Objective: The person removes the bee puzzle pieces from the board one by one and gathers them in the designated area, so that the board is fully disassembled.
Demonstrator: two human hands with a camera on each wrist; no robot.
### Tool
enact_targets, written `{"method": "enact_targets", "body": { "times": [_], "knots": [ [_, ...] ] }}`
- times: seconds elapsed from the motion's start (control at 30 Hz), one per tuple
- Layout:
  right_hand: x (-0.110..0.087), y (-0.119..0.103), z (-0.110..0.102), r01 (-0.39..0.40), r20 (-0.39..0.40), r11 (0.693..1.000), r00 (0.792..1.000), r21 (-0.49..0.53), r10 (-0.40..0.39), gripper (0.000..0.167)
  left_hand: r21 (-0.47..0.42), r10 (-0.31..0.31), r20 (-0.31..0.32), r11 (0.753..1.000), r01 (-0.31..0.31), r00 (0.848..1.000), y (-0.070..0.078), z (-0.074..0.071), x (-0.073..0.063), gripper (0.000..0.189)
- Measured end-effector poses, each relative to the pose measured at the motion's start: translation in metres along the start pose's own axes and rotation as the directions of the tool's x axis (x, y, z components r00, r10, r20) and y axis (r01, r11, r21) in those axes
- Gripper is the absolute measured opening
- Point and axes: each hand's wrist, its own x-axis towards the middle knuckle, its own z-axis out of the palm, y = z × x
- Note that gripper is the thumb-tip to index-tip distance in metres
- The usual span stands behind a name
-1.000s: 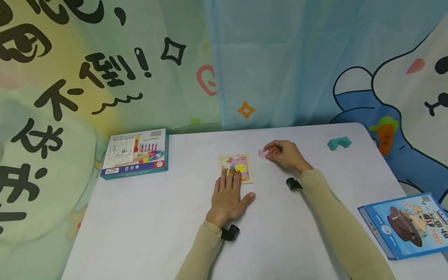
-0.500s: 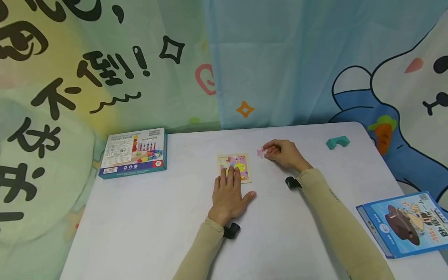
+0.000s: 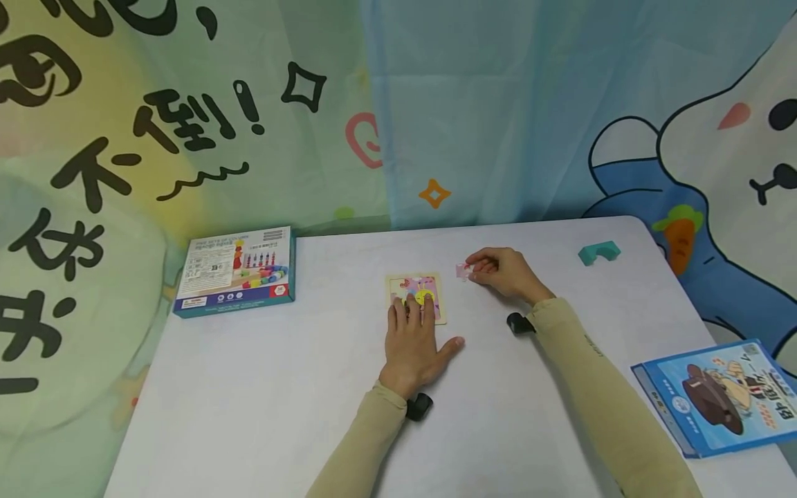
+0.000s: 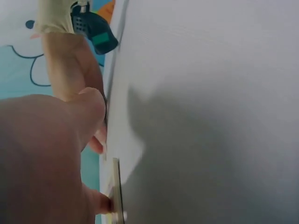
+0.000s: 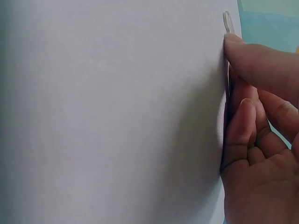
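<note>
A small square jigsaw puzzle [image 3: 429, 283] in a pale wooden frame, with a yellow figure on pink, lies near the middle of the white table. My left hand [image 3: 412, 346] rests on its lower part, fingers straight and thumb spread out to the right; the fingers cover some of the picture. Just right of the puzzle, my right hand [image 3: 507, 273] pinches a pink puzzle piece [image 3: 462, 270] between thumb and fingers, low over the table. In the right wrist view the puzzle piece [image 5: 227, 21] shows edge-on past the thumb tip.
At the left back lies a boxed toy set [image 3: 236, 270]. A teal arch-shaped block [image 3: 599, 252] sits at the right back. The blue box [image 3: 716, 398] lies by the right edge. Behind the table [image 3: 299, 415] hangs a printed curtain [image 3: 461, 104].
My left hand has slid slightly to the right over the puzzle. The right hand keeps its pinch on the puzzle piece and has hardly moved.
</note>
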Motion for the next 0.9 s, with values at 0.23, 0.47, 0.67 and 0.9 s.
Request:
{"method": "enact_targets", "body": {
  "times": [0.23, 0.47, 0.67, 0.9],
  "knots": [
    [-0.0013, 0.0005, -0.0002, 0.003, -0.007, 1.000, 1.000, 0.002, -0.003, 0.030, -0.080, -0.054, 0.080, 0.995, 0.061, 0.995, 0.0029, -0.0017, 0.0035, 0.094],
    [-0.0018, -0.0007, 0.0008, -0.006, -0.008, 1.000, 1.000, -0.001, 0.006, 0.029, -0.134, -0.082, 0.145, 0.986, 0.101, 0.986, 0.0004, -0.0021, 0.0046, 0.088],
    [-0.0018, -0.0021, 0.0003, -0.006, -0.006, 1.000, 1.000, -0.012, 0.006, 0.029, -0.177, -0.091, 0.131, 0.978, 0.113, 0.987, 0.0006, -0.0037, 0.0023, 0.085],
    [-0.0021, -0.0027, 0.0015, 0.001, -0.012, 1.000, 1.000, -0.005, -0.001, 0.029, -0.139, -0.094, 0.138, 0.984, 0.113, 0.986, -0.0052, -0.0021, 0.0030, 0.079]
  ]
}}
